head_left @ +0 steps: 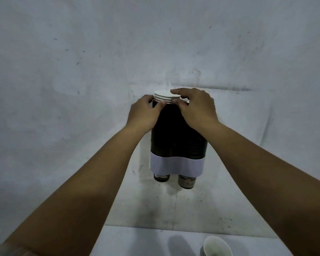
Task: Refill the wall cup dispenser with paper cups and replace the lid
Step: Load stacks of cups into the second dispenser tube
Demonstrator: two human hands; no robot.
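A wall cup dispenser (176,164) hangs on the wall, with a clear upper tube full of dark paper cups (174,133) and a white band near the bottom. Two dark cup bottoms (186,182) poke out below the band. White rims of stacked cups (163,97) show at the top of the left column. My left hand (143,113) pinches those rims from the left. My right hand (196,106) lies over the top from the right, fingers on the rims. No separate lid is visible.
A white surface (137,241) runs below the dispenser. On it at the lower right stands one paper cup (217,246), open end up and cut by the frame edge. The grey wall (81,71) is stained and bare.
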